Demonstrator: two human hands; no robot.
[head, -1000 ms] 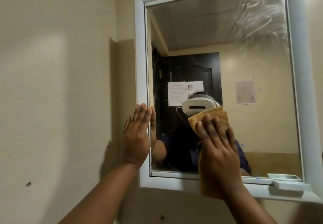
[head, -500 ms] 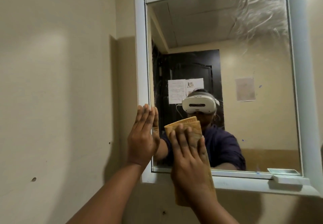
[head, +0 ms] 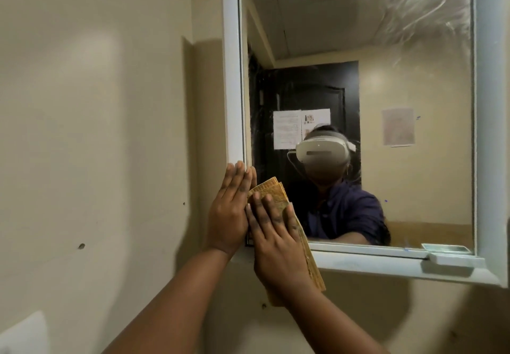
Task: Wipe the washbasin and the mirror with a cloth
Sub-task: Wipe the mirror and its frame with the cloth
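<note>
Right hand [head: 276, 240] is flat on the folded yellow cloth [head: 273, 196], fingers straight and spread, pressing it against the lower left corner of the mirror [head: 386, 77]. The cloth's top edge peeks out above the fingertips, and its lower part hangs down past the white frame [head: 231, 77], below the wrist. Left hand [head: 230, 210] is right beside it, touching it, fingers straight and together, palm laid on the frame's left edge with the fingertips reaching onto the glass; it holds nothing. Up in the mirror's top right there's a patch of whitish streaky smears [head: 430, 8]. On the frame's bottom ledge, far right, sits a small white dish [head: 449, 255]. The glass reflects a dark door [head: 311, 88] with papers stuck on it and a person in a dark shirt wearing a white headset [head: 323, 152]. Beige wall [head: 96, 132] fills the left side, marked with a few small holes. The washbasin is out of view.
</note>
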